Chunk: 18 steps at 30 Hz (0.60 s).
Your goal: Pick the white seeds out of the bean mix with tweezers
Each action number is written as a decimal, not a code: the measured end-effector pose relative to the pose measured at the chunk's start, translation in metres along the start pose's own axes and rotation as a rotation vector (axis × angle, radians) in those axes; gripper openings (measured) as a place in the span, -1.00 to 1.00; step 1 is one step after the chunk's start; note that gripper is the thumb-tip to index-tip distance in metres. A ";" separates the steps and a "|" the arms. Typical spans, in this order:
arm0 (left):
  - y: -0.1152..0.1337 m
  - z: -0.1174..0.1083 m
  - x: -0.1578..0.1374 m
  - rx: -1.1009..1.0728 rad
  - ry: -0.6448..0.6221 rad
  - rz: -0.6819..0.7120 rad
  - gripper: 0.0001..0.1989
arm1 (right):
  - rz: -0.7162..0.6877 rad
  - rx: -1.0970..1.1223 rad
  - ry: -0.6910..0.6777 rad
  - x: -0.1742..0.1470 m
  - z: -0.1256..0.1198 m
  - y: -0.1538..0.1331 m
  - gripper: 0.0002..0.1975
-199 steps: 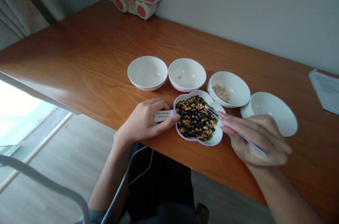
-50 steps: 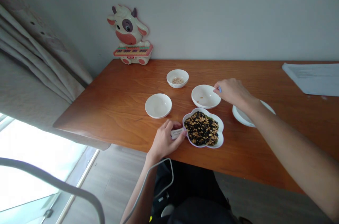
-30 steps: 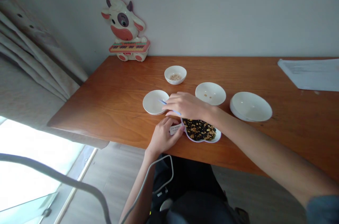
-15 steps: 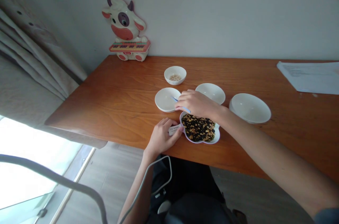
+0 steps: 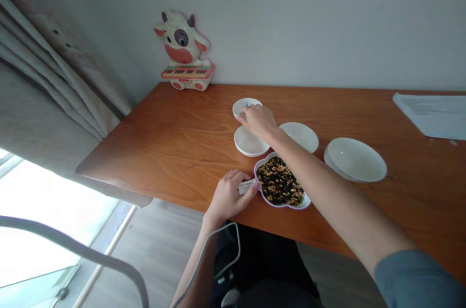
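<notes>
My left hand (image 5: 229,196) is closed around the pale handle of a lobed, lilac-rimmed dish (image 5: 271,202) near the table's front edge. Mixed black and golden grains (image 5: 278,179) cover most of the dish. My right hand (image 5: 259,119) reaches across to the small far bowl (image 5: 238,105), pinching a thin light-blue tool (image 5: 246,103). Most of that tool is hidden by the fingers, and its exact kind is unclear. The hand also partly covers what lies in this bowl. Below the hand stands a shallow white bowl (image 5: 249,144).
Two more white bowls stand to the right, one partly behind my forearm (image 5: 300,135) and a larger one (image 5: 357,160). A cow-shaped toy piano (image 5: 187,72) is at the back left, papers (image 5: 433,113) at the back right. A cable (image 5: 198,259) hangs by my left arm.
My right hand has moved away from me, from over the near shallow bowl and dish to the far bowl, still holding the blue tool. My left hand keeps its hold; the view has shifted slightly.
</notes>
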State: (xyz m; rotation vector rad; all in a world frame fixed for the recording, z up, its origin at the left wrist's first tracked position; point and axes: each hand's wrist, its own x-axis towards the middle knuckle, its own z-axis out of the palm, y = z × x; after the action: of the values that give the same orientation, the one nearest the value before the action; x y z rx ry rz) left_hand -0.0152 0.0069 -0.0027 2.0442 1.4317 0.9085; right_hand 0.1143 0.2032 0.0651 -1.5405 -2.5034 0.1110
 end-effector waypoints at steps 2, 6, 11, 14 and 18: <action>0.000 0.000 0.000 -0.003 -0.003 -0.005 -0.72 | 0.040 -0.023 -0.058 0.016 0.008 -0.009 -0.58; -0.002 0.002 -0.001 -0.010 0.017 -0.008 -0.72 | 0.066 -0.069 -0.170 0.031 0.015 -0.018 -0.58; -0.004 0.003 -0.001 -0.020 0.028 -0.002 -0.72 | -0.047 -0.083 -0.237 0.030 0.013 -0.033 -0.57; -0.003 0.002 -0.001 -0.024 0.019 -0.008 -0.72 | -0.164 -0.050 -0.248 0.020 0.014 -0.052 -0.58; -0.003 0.002 -0.001 -0.027 0.016 -0.007 -0.73 | -0.288 0.015 -0.227 -0.001 0.016 -0.077 -0.64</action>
State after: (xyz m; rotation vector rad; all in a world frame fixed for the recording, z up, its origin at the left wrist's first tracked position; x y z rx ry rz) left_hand -0.0156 0.0071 -0.0067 2.0154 1.4262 0.9381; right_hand 0.0443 0.1686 0.0625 -1.2047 -2.8628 0.2735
